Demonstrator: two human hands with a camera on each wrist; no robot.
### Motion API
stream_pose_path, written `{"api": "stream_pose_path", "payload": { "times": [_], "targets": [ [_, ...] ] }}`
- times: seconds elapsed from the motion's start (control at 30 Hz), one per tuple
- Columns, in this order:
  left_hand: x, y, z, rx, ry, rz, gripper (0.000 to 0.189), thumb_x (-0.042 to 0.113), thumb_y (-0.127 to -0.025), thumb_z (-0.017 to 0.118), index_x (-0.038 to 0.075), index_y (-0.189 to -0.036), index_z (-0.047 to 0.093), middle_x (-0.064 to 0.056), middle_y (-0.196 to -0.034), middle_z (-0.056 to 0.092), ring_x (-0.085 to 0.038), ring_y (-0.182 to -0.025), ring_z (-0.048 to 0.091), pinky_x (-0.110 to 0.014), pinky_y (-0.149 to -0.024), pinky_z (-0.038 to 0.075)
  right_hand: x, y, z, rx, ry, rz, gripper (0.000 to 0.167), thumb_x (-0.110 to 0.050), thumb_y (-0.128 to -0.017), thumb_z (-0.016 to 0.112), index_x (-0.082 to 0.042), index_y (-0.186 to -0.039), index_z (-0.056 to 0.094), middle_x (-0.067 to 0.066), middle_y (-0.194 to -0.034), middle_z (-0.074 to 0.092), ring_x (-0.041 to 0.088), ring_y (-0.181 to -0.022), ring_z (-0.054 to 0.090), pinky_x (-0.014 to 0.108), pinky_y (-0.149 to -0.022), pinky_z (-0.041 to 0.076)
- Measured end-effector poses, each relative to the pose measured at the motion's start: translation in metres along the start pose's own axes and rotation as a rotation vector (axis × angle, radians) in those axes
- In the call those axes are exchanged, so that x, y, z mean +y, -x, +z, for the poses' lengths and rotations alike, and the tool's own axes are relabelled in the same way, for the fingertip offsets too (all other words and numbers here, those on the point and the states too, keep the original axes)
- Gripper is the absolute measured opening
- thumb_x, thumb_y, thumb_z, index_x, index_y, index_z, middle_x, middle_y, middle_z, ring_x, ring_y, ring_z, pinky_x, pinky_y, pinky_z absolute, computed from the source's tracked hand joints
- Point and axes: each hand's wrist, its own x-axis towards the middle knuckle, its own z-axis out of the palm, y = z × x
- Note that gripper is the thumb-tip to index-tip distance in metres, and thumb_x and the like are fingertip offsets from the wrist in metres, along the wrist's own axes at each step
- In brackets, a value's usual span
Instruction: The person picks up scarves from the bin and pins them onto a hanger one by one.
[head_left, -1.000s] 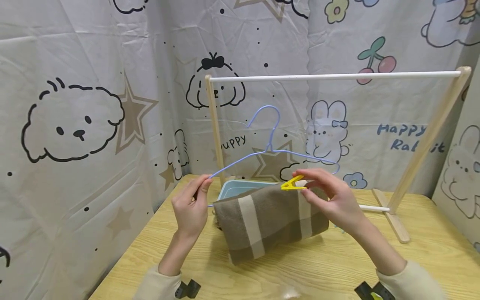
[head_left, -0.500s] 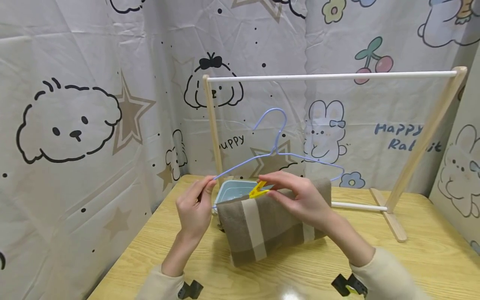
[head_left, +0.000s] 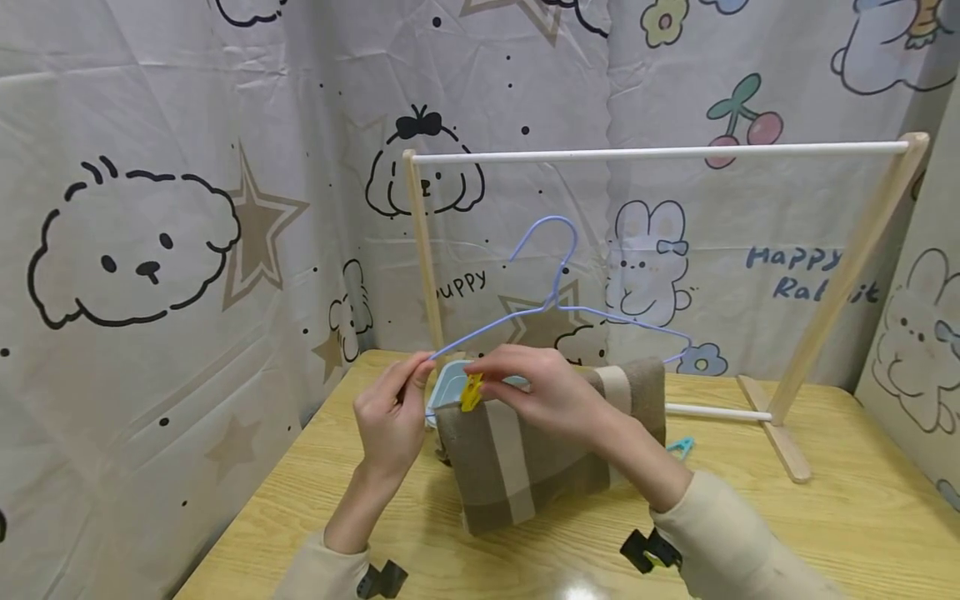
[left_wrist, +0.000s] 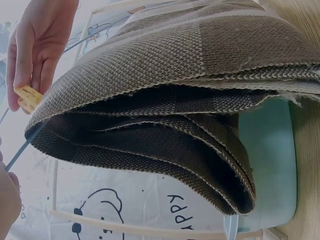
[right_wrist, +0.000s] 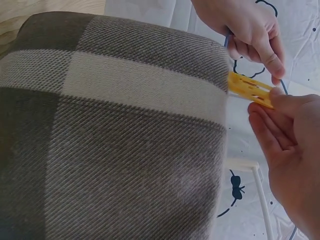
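On the left side of the worktop (head_left: pixel 862 500), a brown checked cloth (head_left: pixel 551 467) is draped over the bottom bar of a blue wire hanger (head_left: pixel 553 305). The left hand (head_left: pixel 390 408) has the hanger's left corner pinched, and the right hand (head_left: pixel 551 392) is pinching a yellow clip (head_left: pixel 471 392) right at the cloth's top edge, near the left end. Can't tell if the clip's actually biting yet. There's a pale blue tub (left_wrist: pixel 270 165) on the far side of the cloth, a teal clip (head_left: pixel 681 448) to the right, and a wood-and-white rack (head_left: pixel 660 153) behind.
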Motion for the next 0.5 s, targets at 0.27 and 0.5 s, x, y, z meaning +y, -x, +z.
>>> {"api": "stream_pose_path", "payload": {
  "times": [0.27, 0.5],
  "targets": [
    [0.002, -0.003, 0.002, 0.015, 0.012, 0.033, 0.023, 0.015, -0.095, 0.066, -0.006, -0.093, 0.074, -0.015, -0.076, 0.072, -0.012, -0.052, 0.048, -0.016, -0.047, 0.037, -0.004, -0.015, 0.006, -0.067, 0.054, 0.016, 0.016, 0.0, -0.088, 0.071, -0.007, -0.102, 0.076, 0.001, -0.094, 0.075, 0.008, -0.083, 0.068, 0.019, -0.073, 0.055],
    [0.003, -0.005, 0.002, 0.049, -0.006, 0.008, 0.024, 0.016, -0.095, 0.066, -0.006, -0.092, 0.074, -0.014, -0.068, 0.066, -0.01, -0.049, 0.041, -0.017, -0.046, 0.032, 0.0, -0.012, 0.016, -0.071, 0.118, 0.019, 0.023, -0.005, -0.091, 0.07, -0.007, -0.113, 0.074, 0.002, -0.103, 0.074, 0.011, -0.089, 0.068, 0.024, -0.078, 0.056]
  ]
}}
